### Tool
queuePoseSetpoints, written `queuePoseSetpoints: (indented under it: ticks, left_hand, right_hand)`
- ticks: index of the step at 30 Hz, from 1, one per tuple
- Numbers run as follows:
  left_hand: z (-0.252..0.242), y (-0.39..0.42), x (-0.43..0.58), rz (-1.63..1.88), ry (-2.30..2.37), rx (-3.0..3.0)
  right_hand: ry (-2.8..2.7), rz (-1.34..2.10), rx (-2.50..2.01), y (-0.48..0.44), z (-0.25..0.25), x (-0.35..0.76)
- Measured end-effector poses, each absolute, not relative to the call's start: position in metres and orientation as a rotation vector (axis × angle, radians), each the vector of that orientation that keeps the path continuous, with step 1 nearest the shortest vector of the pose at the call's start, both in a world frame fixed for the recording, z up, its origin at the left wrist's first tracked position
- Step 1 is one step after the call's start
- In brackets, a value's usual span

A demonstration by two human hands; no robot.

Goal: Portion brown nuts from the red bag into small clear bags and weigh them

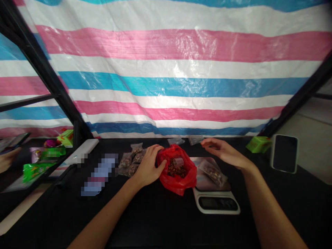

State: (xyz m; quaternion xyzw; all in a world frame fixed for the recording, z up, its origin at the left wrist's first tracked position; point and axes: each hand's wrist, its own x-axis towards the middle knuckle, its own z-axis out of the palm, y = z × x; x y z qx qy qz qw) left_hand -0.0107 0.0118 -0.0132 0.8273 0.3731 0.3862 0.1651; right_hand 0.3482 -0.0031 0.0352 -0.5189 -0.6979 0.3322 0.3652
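Bare and slim-fingered, the left hand (149, 167) near the frame's centre and the right hand (223, 152) farther right are narrowing into slender wrists (138, 180), bare forearms (268, 209) showing below

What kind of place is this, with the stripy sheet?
Maybe a makeshift workspace or stall: a striped plastic sheet hangs behind the black table, which holds a digital scale and small filled bags.

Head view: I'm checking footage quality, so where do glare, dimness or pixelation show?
Head view: striped sheet glows, with white glints; head view: table dim, scale display too dark to read; head view: coarse pixel blocks over much of the blue item.
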Motion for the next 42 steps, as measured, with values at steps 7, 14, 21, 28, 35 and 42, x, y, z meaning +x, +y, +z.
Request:
queuePoseSetpoints:
  ticks: [7, 14, 21, 28, 35, 42]
  left_hand:
    - [-0.024, 0.022, -0.01, 1.078, 1.074, 2.055]
    - [-0.006, 0.022, -0.014, 1.15, 0.968, 1.811]
    - [-0.015, 0.033, -0.019, 1.083, 0.983, 1.547]
    - [-0.011, 0.033, -0.016, 1.326, 1.0, 1.684]
    - [0.002, 0.013, -0.021, 1.238, 1.238, 2.371]
    - [-0.001, 0.015, -0.021, 1.244, 1.289, 2.372]
  right_hand:
    - [-1.821, 0.945, -1.316, -0.005, 0.037, 0.343]
    - [-1.835, 0.973, -1.331, -0.007, 0.039, 0.34]
    - [-1.827, 0.98, -1.332, -0.004, 0.034, 0.341]
    - [-1.914, 1.054, -1.397, -0.017, 0.047, 0.341]
    - [-2.007, 1.023, -1.631, -0.031, 0.047, 0.34]
    - [-2.07, 1.085, -1.77, -0.045, 0.053, 0.324]
